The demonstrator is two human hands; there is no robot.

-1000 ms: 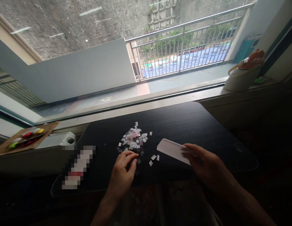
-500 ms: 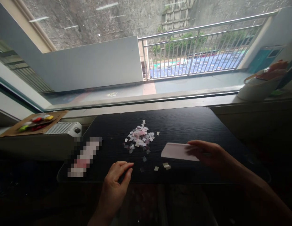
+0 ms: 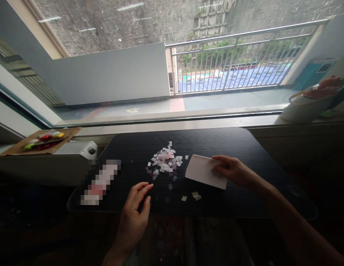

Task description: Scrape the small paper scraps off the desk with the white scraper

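Observation:
My right hand grips the right part of a white rectangular card, which is slightly bent and lies close over the black table; whether it is a single sheet or folded, I cannot tell. Left of the card is a loose pile of small square paper and clear film pieces, mostly white with some pink. Near the table's front edge, my left hand hovers with thumb and fingers apart, holding nothing. A few stray yellowish squares lie in front of the card.
A blurred-out pinkish strip lies at the table's left side. Beyond it are a white radiator and a brown board with colourful items. The window sill borders the back; a white container stands at right.
My right hand has shifted left and slightly up with the card, whose broad face now shows more. The left hand's fingers have spread and moved a little up. The pile looks unchanged.

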